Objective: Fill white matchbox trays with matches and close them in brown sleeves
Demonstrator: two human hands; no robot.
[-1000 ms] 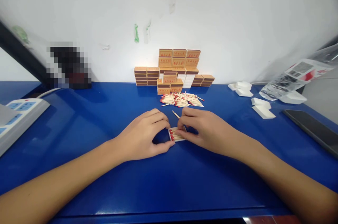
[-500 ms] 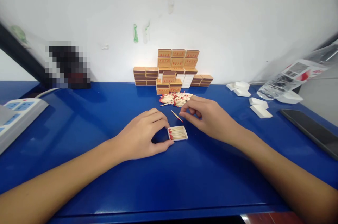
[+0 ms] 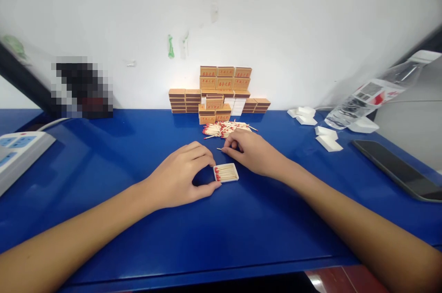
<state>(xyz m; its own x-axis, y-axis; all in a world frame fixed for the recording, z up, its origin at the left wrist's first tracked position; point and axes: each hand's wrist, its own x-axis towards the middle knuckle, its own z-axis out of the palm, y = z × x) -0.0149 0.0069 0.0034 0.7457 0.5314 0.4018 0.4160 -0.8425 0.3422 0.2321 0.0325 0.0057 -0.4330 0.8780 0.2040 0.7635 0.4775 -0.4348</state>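
A small white matchbox tray (image 3: 237, 178) lies on the blue table, with several red-tipped matches (image 3: 226, 173) side by side in it. Thumb and fingers of my left hand (image 3: 184, 174) grip the tray at its left end. Just beyond the tray, my right hand (image 3: 253, 151) pinches a single match (image 3: 219, 149); only its pale end sticks out past the fingertips. Behind that hand a loose heap of matches (image 3: 216, 130) is spread on the table, partly covered by my fingers.
Yellow-brown matchboxes (image 3: 224, 83) stand stacked against the wall. To the right are white empty trays (image 3: 328, 141), a leaning plastic bottle (image 3: 369, 95) and a black phone (image 3: 397, 168). A white power strip (image 3: 27, 159) sits at the left.
My right hand has closed on the single match that was lying on the table. My left hand keeps its grip on the tray. The whole view has shifted slightly.
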